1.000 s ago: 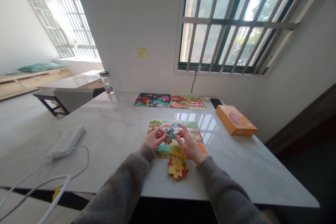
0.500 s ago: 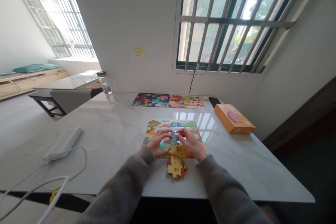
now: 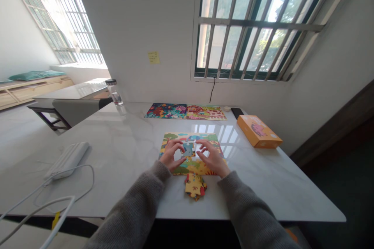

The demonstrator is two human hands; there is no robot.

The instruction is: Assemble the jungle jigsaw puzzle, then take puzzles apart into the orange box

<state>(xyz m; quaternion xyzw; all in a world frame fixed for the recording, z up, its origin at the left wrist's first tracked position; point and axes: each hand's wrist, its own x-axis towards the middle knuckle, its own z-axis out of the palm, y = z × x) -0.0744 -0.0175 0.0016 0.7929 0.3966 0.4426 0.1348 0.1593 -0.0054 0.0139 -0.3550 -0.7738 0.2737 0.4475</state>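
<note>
A colourful jigsaw puzzle [image 3: 201, 168] lies flat on the table, its middle partly unfilled. My left hand [image 3: 173, 155] hovers over its left half, open, with thumb and fingers curved apart. Close to those fingertips a blue puzzle piece [image 3: 188, 149] sits inside the puzzle; whether they touch it I cannot tell. On the other side of the gap my right hand [image 3: 212, 157] is open too, thumb and forefinger parted with nothing between them. A small pile of loose puzzle pieces [image 3: 195, 186], yellow on top, lies just below the puzzle's near edge.
Two colourful picture sheets, a dark one [image 3: 166, 111] and a farm scene [image 3: 206, 112], lie at the back. An orange box [image 3: 259, 131] and a black phone [image 3: 236, 113] are at the right. Leftward stand a bottle [image 3: 114, 92] and a white power strip [image 3: 67, 159] with cables.
My hands have moved slightly apart and the fingers have spread. The blue piece, earlier between both hands' fingertips, now lies a little further left and up in the puzzle.
</note>
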